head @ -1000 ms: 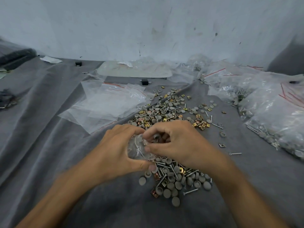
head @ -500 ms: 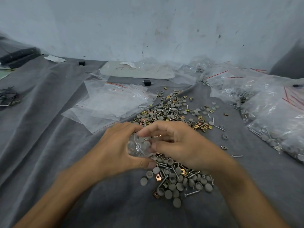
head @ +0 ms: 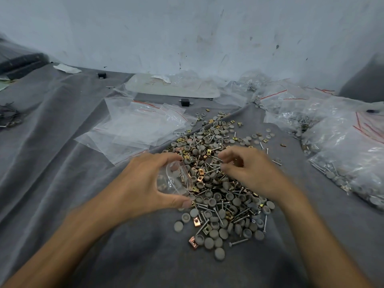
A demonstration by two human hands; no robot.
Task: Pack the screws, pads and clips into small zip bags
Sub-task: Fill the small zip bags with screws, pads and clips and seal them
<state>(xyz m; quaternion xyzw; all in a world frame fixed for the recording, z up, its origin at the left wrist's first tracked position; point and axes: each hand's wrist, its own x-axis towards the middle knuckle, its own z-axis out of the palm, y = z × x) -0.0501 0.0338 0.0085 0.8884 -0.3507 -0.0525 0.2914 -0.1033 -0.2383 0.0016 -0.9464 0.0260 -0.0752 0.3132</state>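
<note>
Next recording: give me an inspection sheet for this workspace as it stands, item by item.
Surface: wrinkled grey cloth under everything.
Job's things: loose pile of pads, screws and clips mid-cloth; flat empty zip bags to its far left; filled bags heaped on the right; small zip bag with some parts inside.
Clutter: black block by the empty zip bags; second black block and paper scrap near the wall; pale sheet under plastic.
Grippers: left hand grips the small zip bag; right hand over the pile, fingers curled, hold unclear.
Cables: nothing seen for certain; dark tangle at the left edge, too blurred to tell.
Surroundings: scuffed pale wall.
</note>
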